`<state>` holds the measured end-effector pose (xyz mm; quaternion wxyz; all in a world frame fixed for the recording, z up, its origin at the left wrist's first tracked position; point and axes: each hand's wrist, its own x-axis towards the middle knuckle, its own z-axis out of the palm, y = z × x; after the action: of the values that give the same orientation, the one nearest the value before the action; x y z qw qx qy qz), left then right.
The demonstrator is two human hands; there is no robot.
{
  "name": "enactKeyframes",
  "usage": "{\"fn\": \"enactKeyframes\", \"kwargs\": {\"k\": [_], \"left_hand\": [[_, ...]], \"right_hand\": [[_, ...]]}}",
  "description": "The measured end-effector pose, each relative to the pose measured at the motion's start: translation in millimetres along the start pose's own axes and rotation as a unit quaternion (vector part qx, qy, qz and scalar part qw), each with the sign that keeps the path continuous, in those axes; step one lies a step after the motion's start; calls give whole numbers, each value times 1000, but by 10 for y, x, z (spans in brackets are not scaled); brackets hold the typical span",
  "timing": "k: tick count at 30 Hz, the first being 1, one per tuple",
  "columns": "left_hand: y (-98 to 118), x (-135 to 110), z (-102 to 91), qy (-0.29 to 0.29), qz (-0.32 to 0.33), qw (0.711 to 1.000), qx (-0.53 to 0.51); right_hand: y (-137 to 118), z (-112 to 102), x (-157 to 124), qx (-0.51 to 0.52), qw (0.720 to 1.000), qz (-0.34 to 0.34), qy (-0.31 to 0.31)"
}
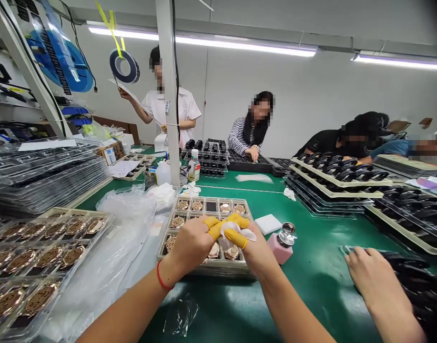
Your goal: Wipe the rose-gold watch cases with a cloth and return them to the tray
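Note:
My left hand (193,240) and my right hand (248,243) meet above a clear plastic tray (221,272). Yellow finger cots cover several fingertips on both. A crumpled white wiping cloth (226,242) is pinched in my right hand, with a loose end sticking out. The fingers of my left hand are closed against the cloth; whatever they grip is hidden. Round rose-gold watch cases (225,207) sit in the tray's compartments, and one back-row compartment shows only a dark base. Beside the tray are a white pad (268,224) and a pink pump bottle (280,248).
Another tray of watch cases (48,257) and plastic bags (121,238) lie to the left, below stacked clear trays (43,176). Stacked trays of black watches (340,176) stand at right. A co-worker's hand (375,276) rests near there. A white post (170,95) rises ahead.

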<state>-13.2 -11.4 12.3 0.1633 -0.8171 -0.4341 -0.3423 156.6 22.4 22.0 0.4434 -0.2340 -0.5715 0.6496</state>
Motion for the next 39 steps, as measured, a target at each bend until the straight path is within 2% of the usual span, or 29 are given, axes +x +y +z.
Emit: {"fn": "enactKeyframes", "kwargs": {"k": [3, 5, 8, 10, 11, 13, 15, 16, 18, 20, 22, 24, 25, 27, 30, 32, 34, 37, 39], "left_hand": [[-24, 14, 4, 61, 33, 993, -98], [-26, 26, 10, 86, 20, 974, -211], [17, 41, 32, 117, -61, 928, -348], [70, 45, 56, 103, -124, 910, -383], [98, 44, 68, 77, -146, 911, -379], [144, 31, 93, 1, -164, 930, -328], [166, 4, 111, -60, -149, 959, -231], [168, -11, 116, -72, -132, 972, -182], [158, -34, 116, -66, -95, 985, -130], [145, -34, 98, -34, -92, 980, -174], [140, -10, 69, 3, -135, 950, -282], [146, 22, 42, 19, -179, 908, -379], [153, 35, 34, 18, -192, 892, -409], [172, 48, 29, 5, -203, 885, -419], [195, 40, 26, -52, -184, 916, -353], [195, 36, 6, -114, -166, 932, -302], [177, 42, -34, -143, -165, 937, -273], [131, 67, -103, -105, -176, 934, -292], [102, 79, -131, -66, -160, 934, -313]], "right_hand": [[-20, -16, -26, 9, 999, 4, -40], [-44, -31, -47, 19, 997, 10, -77], [-60, -28, -69, 39, 996, -2, -82], [-40, -10, -73, 7, 999, -33, -40], [-20, -1, -73, -31, 998, -56, -7], [33, 15, -64, -125, 986, -98, 58], [88, 22, -43, -172, 975, -105, 93], [109, 20, -26, -161, 978, -92, 95], [129, 3, 18, -84, 992, -48, 77], [116, -31, 63, 15, 998, -6, 56], [80, -72, 91, 100, 993, 16, 61], [46, -101, 90, 127, 989, 14, 71], [37, -108, 81, 112, 992, 7, 65], [37, -110, 51, 34, 999, -17, 31], [64, -114, 9, -82, 994, -64, 10], [68, -129, -5, -134, 986, -90, 30], [45, -146, -7, -190, 974, -117, 46], [-20, -165, 4, -229, 964, -134, 17], [-45, -175, 14, -190, 975, -111, -24]]}}
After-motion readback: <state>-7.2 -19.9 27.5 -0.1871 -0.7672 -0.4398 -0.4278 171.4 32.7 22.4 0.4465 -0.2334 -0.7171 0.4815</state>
